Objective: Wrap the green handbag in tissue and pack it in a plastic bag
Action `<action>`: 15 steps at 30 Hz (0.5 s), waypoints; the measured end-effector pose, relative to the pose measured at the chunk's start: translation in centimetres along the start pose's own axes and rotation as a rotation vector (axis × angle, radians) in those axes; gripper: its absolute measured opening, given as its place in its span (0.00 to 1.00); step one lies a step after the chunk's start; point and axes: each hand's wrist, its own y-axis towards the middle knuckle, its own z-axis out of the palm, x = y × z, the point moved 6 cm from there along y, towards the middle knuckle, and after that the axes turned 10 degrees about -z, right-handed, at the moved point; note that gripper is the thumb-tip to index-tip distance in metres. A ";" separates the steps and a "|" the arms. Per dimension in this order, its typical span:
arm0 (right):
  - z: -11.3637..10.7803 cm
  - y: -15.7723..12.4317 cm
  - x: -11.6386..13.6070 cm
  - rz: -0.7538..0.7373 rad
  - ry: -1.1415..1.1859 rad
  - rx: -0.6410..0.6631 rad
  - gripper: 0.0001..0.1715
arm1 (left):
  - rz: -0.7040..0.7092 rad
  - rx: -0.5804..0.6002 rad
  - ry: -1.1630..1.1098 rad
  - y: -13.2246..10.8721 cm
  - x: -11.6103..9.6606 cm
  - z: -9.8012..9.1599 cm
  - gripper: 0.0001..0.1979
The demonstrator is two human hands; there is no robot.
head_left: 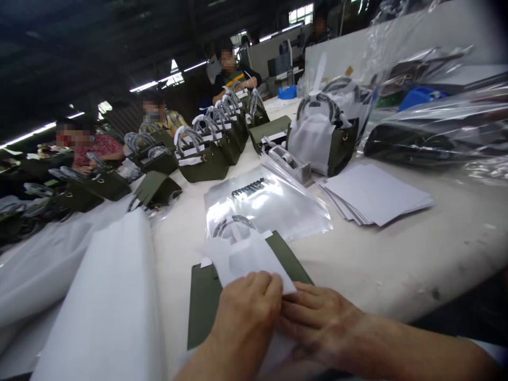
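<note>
A dark green handbag (pixel 204 307) lies before me on the table, its handles (pixel 234 222) wrapped in clear plastic. A white wrapping sheet (pixel 254 256) covers the middle of its front and passes under the handles. My left hand (pixel 250 312) is closed on the sheet's near part, fingers curled down over it. Right beside it, my right hand (pixel 317 317) presses its fingers together on the same sheet at the bag's right side; its thumb is hidden. The bag's lower part is covered by my hands and forearms.
Clear plastic bags (pixel 270 203) lie beyond, with a tape dispenser (pixel 289 161) and white paper sheets (pixel 377 190) to the right. A wrapped handbag (pixel 343 148) stands behind. White foam sheeting (pixel 107 301) is stacked left. Rows of green bags (pixel 206 164) and several people (pixel 238 74) are farther back.
</note>
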 end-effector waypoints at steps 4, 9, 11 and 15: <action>-0.4 -0.6 0.0 -0.036 -0.030 -0.039 0.16 | -0.144 -0.160 -0.011 -3.3 -1.0 1.3 0.11; -1.5 -2.8 0.4 -0.024 -0.223 -0.272 0.16 | -0.195 -0.213 -0.079 -3.2 -0.7 1.5 0.09; -1.3 -3.2 0.4 0.030 -0.238 -0.304 0.17 | -0.172 -0.235 -0.089 -3.3 -0.6 1.3 0.08; -1.3 -3.2 0.2 0.137 -0.245 -0.311 0.19 | -0.036 -0.284 -0.035 -3.9 -1.2 1.2 0.10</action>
